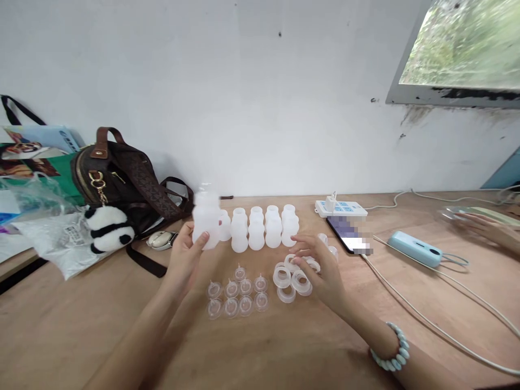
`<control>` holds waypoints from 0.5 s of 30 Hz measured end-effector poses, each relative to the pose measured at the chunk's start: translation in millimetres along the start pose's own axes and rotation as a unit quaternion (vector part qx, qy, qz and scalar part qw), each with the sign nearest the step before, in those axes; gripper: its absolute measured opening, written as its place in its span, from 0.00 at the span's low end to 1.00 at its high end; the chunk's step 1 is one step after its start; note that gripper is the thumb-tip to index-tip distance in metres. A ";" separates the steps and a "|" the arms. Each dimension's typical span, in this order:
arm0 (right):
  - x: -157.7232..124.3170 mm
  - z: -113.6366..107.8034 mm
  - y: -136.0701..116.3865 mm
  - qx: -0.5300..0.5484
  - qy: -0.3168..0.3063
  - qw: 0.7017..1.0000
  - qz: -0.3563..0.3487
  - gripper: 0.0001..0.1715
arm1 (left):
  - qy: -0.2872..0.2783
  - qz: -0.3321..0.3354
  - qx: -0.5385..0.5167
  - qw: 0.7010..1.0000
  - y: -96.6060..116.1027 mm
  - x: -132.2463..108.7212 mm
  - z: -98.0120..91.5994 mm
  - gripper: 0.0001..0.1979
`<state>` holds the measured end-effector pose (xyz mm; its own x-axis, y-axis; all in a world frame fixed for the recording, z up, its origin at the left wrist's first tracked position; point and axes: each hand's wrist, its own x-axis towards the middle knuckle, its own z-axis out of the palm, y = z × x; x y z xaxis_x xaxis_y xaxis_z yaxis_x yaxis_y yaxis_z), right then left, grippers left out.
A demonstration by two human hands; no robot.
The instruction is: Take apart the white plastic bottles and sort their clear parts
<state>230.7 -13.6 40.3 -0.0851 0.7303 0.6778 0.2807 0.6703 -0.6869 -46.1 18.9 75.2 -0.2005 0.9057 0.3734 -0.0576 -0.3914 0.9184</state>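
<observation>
My left hand (184, 254) is closed round a small translucent white bottle (206, 216), lifted off the wooden table and blurred by motion. Behind it stand several more white bottles (264, 227) in rows. My right hand (319, 268), a bead bracelet (394, 352) on its wrist, hovers with curled fingers over a cluster of clear plastic rings (290, 279), fingertips touching one. Several clear nipple-shaped caps (238, 295) lie in front between the two hands.
A brown handbag (117, 179) with a panda plush (108, 227), plastic bags and a mouse (161, 239) lie left. A power strip (341, 207), phone (349, 234), blue power bank (414, 248) and cables sit right. Another person's hand (481, 225) rests at the far right.
</observation>
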 end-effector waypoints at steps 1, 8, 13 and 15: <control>0.5 -0.7 1.3 -0.004 0.007 1.000 0.005 0.15 | 0.002 -0.020 -0.023 1.000 -3.6 3.0 -1.0 0.26; 1.8 -0.3 5.8 -0.035 0.014 0.999 0.002 0.10 | 0.033 -0.042 0.155 0.987 -39.4 12.7 -12.8 0.29; 1.7 -0.4 5.2 -0.091 0.006 0.995 -0.035 0.06 | 0.012 -0.027 0.293 0.956 -61.4 17.1 -21.7 0.22; 1.7 -0.5 5.3 -0.109 0.000 0.993 -0.048 0.06 | 0.009 -0.016 0.327 0.945 -64.7 17.3 -22.0 0.19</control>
<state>232.6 -8.8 38.0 -0.1218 0.6644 0.7374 0.4716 0.6924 -0.5460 -67.3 56.3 19.4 -0.2267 0.9101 0.3469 0.5523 -0.1733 0.8155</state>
